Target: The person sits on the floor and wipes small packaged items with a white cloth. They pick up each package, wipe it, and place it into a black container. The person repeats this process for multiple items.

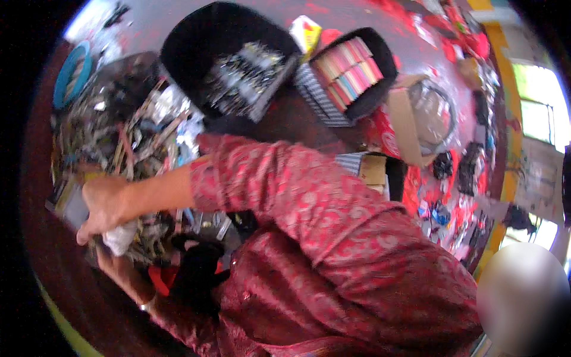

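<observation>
My right arm, in a red patterned sleeve, reaches across to the left side of the head view. My right hand (106,207) is bent at the wrist, its fingers curled round away from view beside a pale grey flat piece (74,206). What it grips is hidden. Just below it, a crumpled white bundle (119,238) lies close to both hands. My left hand (108,259) comes up from below, against or behind that bundle. Its fingers are hidden and blurred. A heap of mixed scraps and strips (134,143) lies beside my hands.
Beyond my arm stand a big black tub (190,41) of small shiny pieces and a smaller black container (383,47) with rows of coloured cards or packets. Right of them is an open cardboard box (406,119). A blue ring-shaped rim (61,89) shows far left; red litter covers the right floor.
</observation>
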{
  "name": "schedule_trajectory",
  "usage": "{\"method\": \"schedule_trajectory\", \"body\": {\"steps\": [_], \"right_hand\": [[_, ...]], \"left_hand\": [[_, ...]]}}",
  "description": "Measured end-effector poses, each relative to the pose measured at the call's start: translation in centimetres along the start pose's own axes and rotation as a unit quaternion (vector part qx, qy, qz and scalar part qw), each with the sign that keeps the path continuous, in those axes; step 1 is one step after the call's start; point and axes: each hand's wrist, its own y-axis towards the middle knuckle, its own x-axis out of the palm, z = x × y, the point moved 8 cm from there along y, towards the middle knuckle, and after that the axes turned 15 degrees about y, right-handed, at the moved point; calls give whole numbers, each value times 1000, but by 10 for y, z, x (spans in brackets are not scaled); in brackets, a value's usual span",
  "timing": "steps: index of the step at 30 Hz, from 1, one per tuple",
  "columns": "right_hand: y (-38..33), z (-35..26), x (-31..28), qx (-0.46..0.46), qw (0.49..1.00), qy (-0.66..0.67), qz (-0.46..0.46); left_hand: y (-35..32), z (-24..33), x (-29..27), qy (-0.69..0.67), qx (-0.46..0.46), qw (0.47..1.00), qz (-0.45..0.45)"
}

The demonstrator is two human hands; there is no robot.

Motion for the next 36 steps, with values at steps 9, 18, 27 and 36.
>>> {"method": "schedule_trajectory", "body": {"steps": [9,18,27,36], "right_hand": [[31,9,1,-43,992,-105,48],[43,-1,-180,-55,976,211,10],[57,256,-352,165,871,362,288],[100,396,-360,303,892,-101,319]], "left_hand": [[-21,82,27,333,115,928,119],[-16,115,33,312,129,938,75],[-27,67,68,446,127,875,-137],[-12,30,91,463,70,858,-212]]}}
